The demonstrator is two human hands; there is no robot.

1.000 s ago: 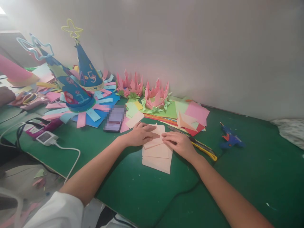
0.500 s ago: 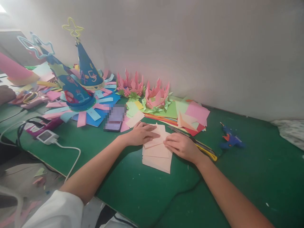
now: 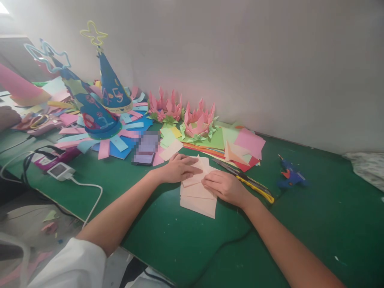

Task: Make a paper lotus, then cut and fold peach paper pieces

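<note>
A small stack of pale peach paper squares (image 3: 198, 200) lies on the green table (image 3: 315, 224). On top of it sits a partly folded peach sheet (image 3: 196, 173). My left hand (image 3: 177, 169) lies flat on the left part of that sheet, fingers stretched out and pressing it down. My right hand (image 3: 225, 186) rests on the sheet's right side, fingers together and pressing along a fold.
A yellow utility knife (image 3: 255, 187) lies right of my right hand, a blue glue gun (image 3: 289, 175) beyond it. Behind are coloured paper sheets (image 3: 240, 146), pink paper lotus flowers (image 3: 198, 120), a phone (image 3: 145, 149), blue party hats (image 3: 103, 104), and a charger with white cable (image 3: 61, 171) at left.
My right hand has slid a little to the left and toward me along the folded sheet. My left hand has stayed in place.
</note>
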